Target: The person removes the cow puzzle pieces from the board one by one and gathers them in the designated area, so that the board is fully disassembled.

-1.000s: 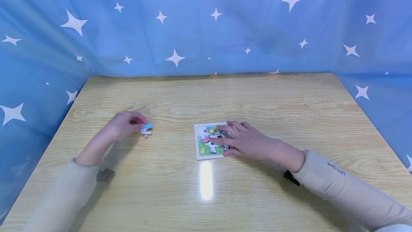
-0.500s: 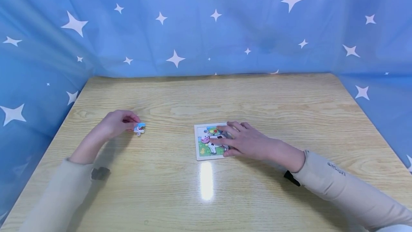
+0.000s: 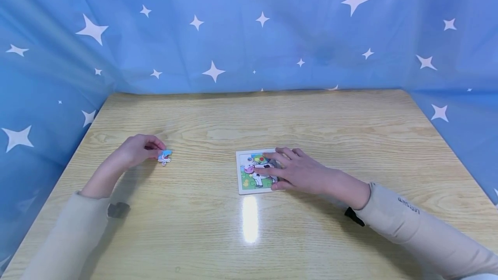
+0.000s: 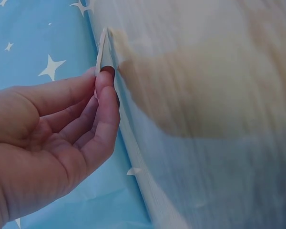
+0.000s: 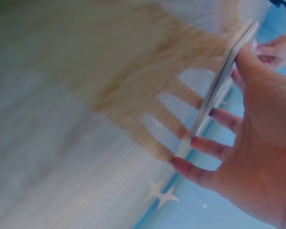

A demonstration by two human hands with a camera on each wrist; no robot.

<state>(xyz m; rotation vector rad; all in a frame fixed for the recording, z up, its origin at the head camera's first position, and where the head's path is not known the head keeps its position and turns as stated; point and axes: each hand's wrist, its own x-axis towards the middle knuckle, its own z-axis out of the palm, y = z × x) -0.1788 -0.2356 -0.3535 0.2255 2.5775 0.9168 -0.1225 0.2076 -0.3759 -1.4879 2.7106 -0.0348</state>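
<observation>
My left hand point(image 3: 134, 152) pinches a small jigsaw piece point(image 3: 165, 157) with a blue and white print, at the left part of the table. In the left wrist view the puzzle piece point(image 4: 102, 50) is seen nearly edge-on between thumb and fingertips. Near the table's middle lies a square puzzle board point(image 3: 240, 180) with a pale frame and a cow picture. My right hand point(image 3: 305, 174) rests on the board's right side with fingers spread, hiding that part of the picture. The right wrist view shows the board's thin edge point(image 5: 224, 71) beside the thumb and fingertips.
The wooden table point(image 3: 202, 237) has a bright light reflection point(image 3: 250, 219) just in front of the board. A blue curtain point(image 3: 241, 38) with white stars stands behind the table and along its sides.
My left hand has moved a little to the left with the jigsaw piece pinched in it. The right hand stays in place on the puzzle board.
</observation>
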